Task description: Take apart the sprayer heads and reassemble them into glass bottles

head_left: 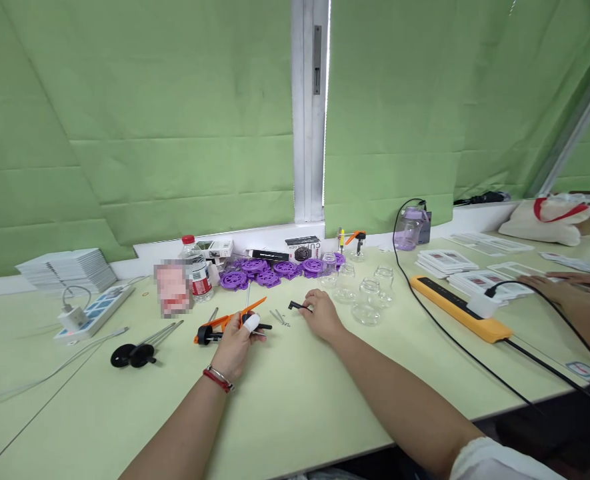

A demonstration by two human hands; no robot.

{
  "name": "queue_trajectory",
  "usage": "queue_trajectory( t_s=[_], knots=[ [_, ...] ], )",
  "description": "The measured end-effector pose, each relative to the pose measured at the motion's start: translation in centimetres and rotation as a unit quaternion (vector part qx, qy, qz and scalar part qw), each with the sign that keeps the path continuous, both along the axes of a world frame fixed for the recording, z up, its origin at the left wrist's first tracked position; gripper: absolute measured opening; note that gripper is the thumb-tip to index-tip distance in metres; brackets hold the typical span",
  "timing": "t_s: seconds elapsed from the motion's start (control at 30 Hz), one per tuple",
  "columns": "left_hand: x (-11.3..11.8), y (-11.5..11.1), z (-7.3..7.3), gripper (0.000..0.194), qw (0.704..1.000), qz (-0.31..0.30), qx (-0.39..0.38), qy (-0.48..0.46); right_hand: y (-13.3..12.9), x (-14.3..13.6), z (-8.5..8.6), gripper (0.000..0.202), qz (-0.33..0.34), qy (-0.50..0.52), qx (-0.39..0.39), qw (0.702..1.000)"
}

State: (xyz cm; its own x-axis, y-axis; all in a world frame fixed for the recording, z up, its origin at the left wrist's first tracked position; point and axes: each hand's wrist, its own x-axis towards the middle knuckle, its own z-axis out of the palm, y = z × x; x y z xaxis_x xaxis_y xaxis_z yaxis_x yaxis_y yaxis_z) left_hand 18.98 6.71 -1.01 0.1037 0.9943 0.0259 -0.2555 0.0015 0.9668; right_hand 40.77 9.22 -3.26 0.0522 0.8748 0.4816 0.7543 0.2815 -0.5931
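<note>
My left hand [235,343], its thumb wrapped in white, is closed round a black stick-shaped part [263,327] with a thin metal rod below it. Beside that hand lie orange strips [255,306] and a black round-ended part [205,335]; whether the hand also grips these is hard to tell. My right hand [322,315] pinches a small black L-shaped piece [299,306] just above the table. Between the hands, thin metal pins and small bits of hardware [281,319] rest on the table. Behind them spread several purple openwork discs [257,268].
Glass jars [367,313] stand right of my right hand, near a yellow power strip [459,310] with a black cable. Left are black discs with rods [133,355], a white power strip [97,312] and a water bottle [199,273]. A co-worker's hands [549,290] touch papers at right.
</note>
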Motion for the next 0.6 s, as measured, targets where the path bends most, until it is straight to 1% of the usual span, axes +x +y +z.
queue_trajectory(
  t_s=[0.1,0.2,0.27,0.43,0.6],
  knots=[
    [0.0,0.1,0.1,0.032,1.000,0.014,0.007,-0.016,-1.2,-1.2,0.5,0.003,0.091,0.053,-0.008,0.994],
    [-0.1,0.2,0.1,0.031,0.999,0.015,0.012,-0.027,-2.2,-2.4,0.8,0.006,0.150,0.068,-0.012,0.986],
    [-0.1,0.1,0.1,0.031,0.999,0.007,0.013,-0.029,-2.6,-2.9,0.8,0.007,0.166,0.070,-0.012,0.984],
    [0.0,-0.1,0.2,0.031,1.000,-0.013,0.008,-0.019,-2.8,-3.3,0.7,0.008,0.176,0.075,-0.003,0.981],
    [0.0,-0.1,-0.1,0.033,1.000,-0.022,0.010,0.005,-2.6,-3.3,0.3,0.009,0.194,0.088,-0.028,0.977]
  ],
)
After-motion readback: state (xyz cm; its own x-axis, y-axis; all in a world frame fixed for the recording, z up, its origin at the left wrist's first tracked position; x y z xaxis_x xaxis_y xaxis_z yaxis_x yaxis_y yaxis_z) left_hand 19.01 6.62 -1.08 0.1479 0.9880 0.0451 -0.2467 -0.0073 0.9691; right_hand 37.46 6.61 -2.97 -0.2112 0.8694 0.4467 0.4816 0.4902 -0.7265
